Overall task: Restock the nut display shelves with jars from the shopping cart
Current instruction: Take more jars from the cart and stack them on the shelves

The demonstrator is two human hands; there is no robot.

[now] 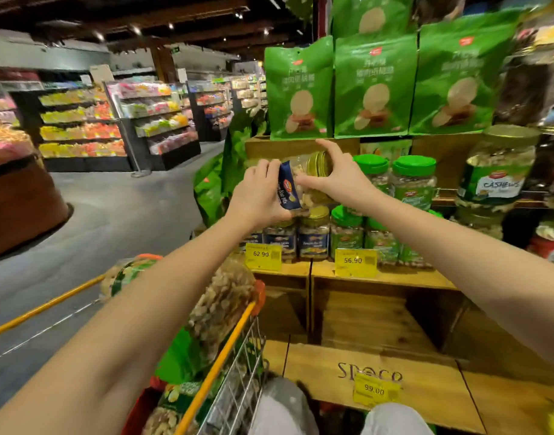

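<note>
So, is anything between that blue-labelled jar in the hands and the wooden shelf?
Yes: a row of gold-lidded, blue-labelled jars already stands on the wooden shelf, directly below the held clear plastic jar. Nothing else visible.

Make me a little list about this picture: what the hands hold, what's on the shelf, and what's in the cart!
held thing: jar of mixed nuts, blue label, gold lid, tipped sideways
left hand: grips the label end
right hand: grips the lid end
under the hands: blue-label jars on the wooden shelf
beside them: green-lid jars
price tags: 62.90 and 56.90
cart: more nut containers inside
</note>
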